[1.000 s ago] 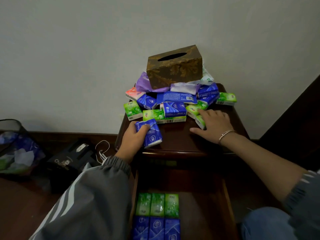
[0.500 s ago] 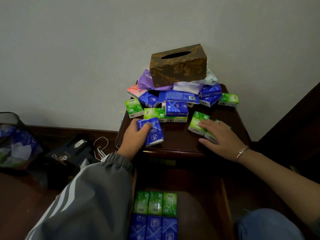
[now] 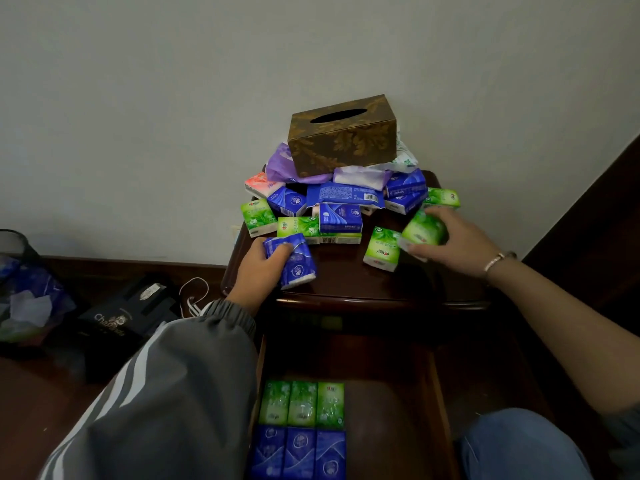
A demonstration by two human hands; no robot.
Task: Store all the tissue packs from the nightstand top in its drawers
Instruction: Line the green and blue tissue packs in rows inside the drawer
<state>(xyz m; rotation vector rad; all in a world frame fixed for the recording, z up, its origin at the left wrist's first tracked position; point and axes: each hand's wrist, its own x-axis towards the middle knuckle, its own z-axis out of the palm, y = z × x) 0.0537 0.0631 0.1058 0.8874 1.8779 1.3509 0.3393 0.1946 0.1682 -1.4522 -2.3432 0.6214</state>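
Several blue, green and pink tissue packs (image 3: 341,218) lie heaped at the back of the dark wooden nightstand top (image 3: 346,285). My left hand (image 3: 258,268) grips a blue pack (image 3: 298,263) near the front left edge. My right hand (image 3: 457,240) holds a green pack (image 3: 424,232) on the right side, with another green pack (image 3: 381,249) standing just left of it. Below, the open drawer (image 3: 388,410) holds a row of green packs (image 3: 301,405) and a row of blue packs (image 3: 299,452) along its left side.
A brown leaf-patterned tissue box (image 3: 343,136) sits on top of the heap against the wall. On the floor to the left are a black box (image 3: 117,320), a white cable (image 3: 194,296) and a bin with blue plastic (image 3: 24,289). My knee (image 3: 519,445) is at bottom right.
My right hand moved right and back and took hold of a green pack. Another green pack now stands apart to its left. My left hand kept its grip on the blue pack.
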